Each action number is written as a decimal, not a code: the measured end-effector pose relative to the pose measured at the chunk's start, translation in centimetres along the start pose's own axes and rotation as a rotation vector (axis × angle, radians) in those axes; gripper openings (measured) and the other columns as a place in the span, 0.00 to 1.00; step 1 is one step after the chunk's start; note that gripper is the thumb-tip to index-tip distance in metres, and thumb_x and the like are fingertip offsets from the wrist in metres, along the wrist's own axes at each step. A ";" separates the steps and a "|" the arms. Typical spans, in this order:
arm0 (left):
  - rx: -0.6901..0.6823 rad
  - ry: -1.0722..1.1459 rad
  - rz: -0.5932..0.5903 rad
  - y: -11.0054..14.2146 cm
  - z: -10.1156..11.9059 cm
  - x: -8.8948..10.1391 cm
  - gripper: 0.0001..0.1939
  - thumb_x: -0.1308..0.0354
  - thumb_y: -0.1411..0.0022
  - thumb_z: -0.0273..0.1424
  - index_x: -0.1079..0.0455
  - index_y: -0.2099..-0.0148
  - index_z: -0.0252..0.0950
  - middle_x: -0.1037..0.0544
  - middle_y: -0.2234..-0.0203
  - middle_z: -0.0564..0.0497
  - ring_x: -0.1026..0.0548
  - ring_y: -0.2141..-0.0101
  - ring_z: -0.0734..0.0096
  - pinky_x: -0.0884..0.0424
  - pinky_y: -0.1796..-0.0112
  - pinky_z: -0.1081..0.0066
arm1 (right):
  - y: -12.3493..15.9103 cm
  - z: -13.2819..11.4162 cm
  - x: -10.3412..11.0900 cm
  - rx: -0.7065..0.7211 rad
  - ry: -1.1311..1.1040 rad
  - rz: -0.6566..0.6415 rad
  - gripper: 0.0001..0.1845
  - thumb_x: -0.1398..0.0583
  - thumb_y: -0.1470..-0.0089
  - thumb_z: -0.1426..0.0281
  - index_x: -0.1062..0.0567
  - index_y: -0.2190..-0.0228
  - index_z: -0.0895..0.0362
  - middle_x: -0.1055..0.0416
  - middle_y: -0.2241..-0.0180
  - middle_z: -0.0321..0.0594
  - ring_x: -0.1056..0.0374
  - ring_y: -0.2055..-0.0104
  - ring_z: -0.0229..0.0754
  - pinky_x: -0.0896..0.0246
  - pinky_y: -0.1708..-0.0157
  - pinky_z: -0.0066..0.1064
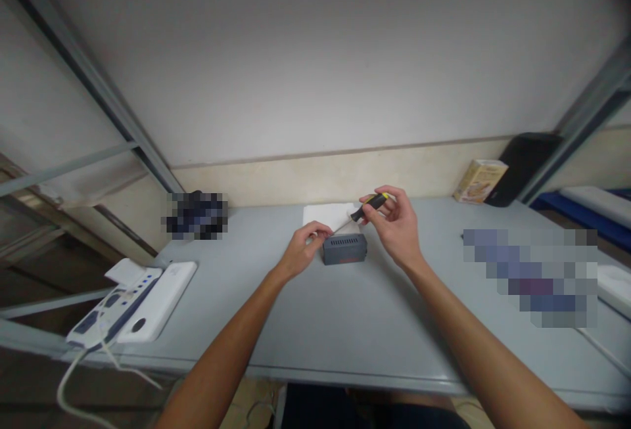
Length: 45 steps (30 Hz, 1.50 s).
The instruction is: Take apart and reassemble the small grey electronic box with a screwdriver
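In the middle of the table stands a small dark grey vented box [345,249], with a row of slots along its top. My right hand [398,225] grips a screwdriver [372,205] by its black and yellow handle, up and to the right of the box. The screwdriver slants, its thin shaft pointing down and left toward the box's left end. There, my left hand [303,247] pinches with thumb and fingertips by the shaft's tip, close against the box. What lies between those fingertips is too small to make out. Behind the box is white paper [328,216].
At left lie a power strip [116,304] with cables and a flat white device [165,297]. A yellow carton [479,181] and a black case [525,166] stand at the back right. Blurred-out items occupy both sides of the grey table [340,324].
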<state>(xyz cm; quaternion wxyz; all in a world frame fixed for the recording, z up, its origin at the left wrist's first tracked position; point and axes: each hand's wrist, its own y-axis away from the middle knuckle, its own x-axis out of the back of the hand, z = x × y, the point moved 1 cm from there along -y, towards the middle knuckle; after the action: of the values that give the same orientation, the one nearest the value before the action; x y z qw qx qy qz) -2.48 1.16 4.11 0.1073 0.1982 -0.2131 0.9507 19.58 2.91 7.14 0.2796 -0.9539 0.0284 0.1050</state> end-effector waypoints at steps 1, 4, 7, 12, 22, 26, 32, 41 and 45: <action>0.001 -0.002 -0.002 0.0 0.0 0.0 0.11 0.46 0.35 0.31 0.23 0.58 0.36 0.19 0.61 0.47 0.24 0.57 0.61 0.31 0.54 0.66 | 0.0 0.0 0.0 0.006 -0.001 0.000 0.26 0.27 0.50 0.61 0.32 0.55 0.50 0.20 0.60 0.40 0.25 0.66 0.40 0.24 0.72 0.31; 0.002 0.004 -0.008 0.0 0.0 -0.1 0.11 0.47 0.35 0.30 0.23 0.59 0.35 0.19 0.61 0.47 0.24 0.57 0.62 0.32 0.54 0.67 | 0.1 -0.1 -0.1 0.014 0.001 -0.006 0.25 0.28 0.49 0.61 0.32 0.54 0.50 0.20 0.60 0.40 0.25 0.65 0.40 0.23 0.72 0.31; 0.002 0.020 -0.015 0.0 -0.1 -0.1 0.11 0.47 0.35 0.29 0.23 0.59 0.35 0.19 0.61 0.47 0.24 0.58 0.62 0.33 0.55 0.67 | 0.1 0.0 -0.1 0.009 0.008 -0.018 0.25 0.28 0.49 0.62 0.32 0.54 0.50 0.20 0.60 0.39 0.25 0.65 0.40 0.24 0.72 0.31; 0.010 0.032 -0.017 0.0 -0.1 -0.1 0.10 0.47 0.35 0.30 0.24 0.59 0.35 0.19 0.62 0.47 0.24 0.58 0.62 0.33 0.55 0.67 | 0.2 -0.5 -0.2 0.040 0.048 -0.035 0.22 0.29 0.47 0.63 0.31 0.54 0.50 0.20 0.59 0.39 0.25 0.65 0.40 0.26 0.71 0.30; 0.006 0.042 -0.014 -0.1 -0.5 -0.3 0.11 0.47 0.34 0.32 0.24 0.59 0.35 0.19 0.61 0.47 0.24 0.58 0.61 0.32 0.54 0.67 | 0.6 -1.4 -0.7 0.101 0.092 -0.091 0.20 0.30 0.45 0.66 0.30 0.54 0.49 0.22 0.58 0.38 0.24 0.61 0.41 0.26 0.69 0.31; 0.007 0.049 -0.008 -0.1 -0.5 -0.3 0.10 0.46 0.34 0.32 0.24 0.59 0.35 0.19 0.62 0.47 0.23 0.58 0.62 0.32 0.54 0.66 | 0.5 -1.4 -0.6 0.091 0.087 -0.073 0.20 0.30 0.46 0.66 0.30 0.55 0.49 0.22 0.59 0.37 0.24 0.62 0.41 0.26 0.70 0.31; 0.009 0.047 -0.007 0.0 -0.3 -0.2 0.10 0.46 0.34 0.31 0.24 0.59 0.35 0.19 0.62 0.47 0.24 0.58 0.62 0.32 0.54 0.66 | 0.4 -1.2 -0.5 0.099 0.088 -0.055 0.20 0.30 0.46 0.67 0.29 0.55 0.49 0.22 0.59 0.38 0.24 0.62 0.41 0.25 0.70 0.30; 0.007 0.049 -0.001 0.0 -0.2 -0.1 0.10 0.46 0.34 0.31 0.23 0.58 0.36 0.18 0.61 0.47 0.23 0.57 0.62 0.31 0.54 0.66 | 0.3 -1.1 -0.5 0.102 0.045 -0.038 0.20 0.29 0.46 0.66 0.30 0.55 0.49 0.21 0.59 0.37 0.24 0.63 0.40 0.24 0.71 0.30; -0.026 0.021 0.005 0.0 -0.1 0.0 0.10 0.44 0.32 0.33 0.23 0.58 0.36 0.19 0.61 0.48 0.23 0.58 0.63 0.32 0.55 0.67 | 0.1 -1.1 -0.3 0.103 0.038 -0.009 0.21 0.29 0.47 0.65 0.30 0.56 0.50 0.21 0.60 0.37 0.25 0.65 0.40 0.24 0.72 0.30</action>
<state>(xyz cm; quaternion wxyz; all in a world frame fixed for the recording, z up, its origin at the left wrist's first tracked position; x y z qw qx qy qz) -2.52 1.19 4.00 0.1099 0.1866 -0.2248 0.9501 19.45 2.21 8.03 0.3281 -0.9403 0.0345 0.0840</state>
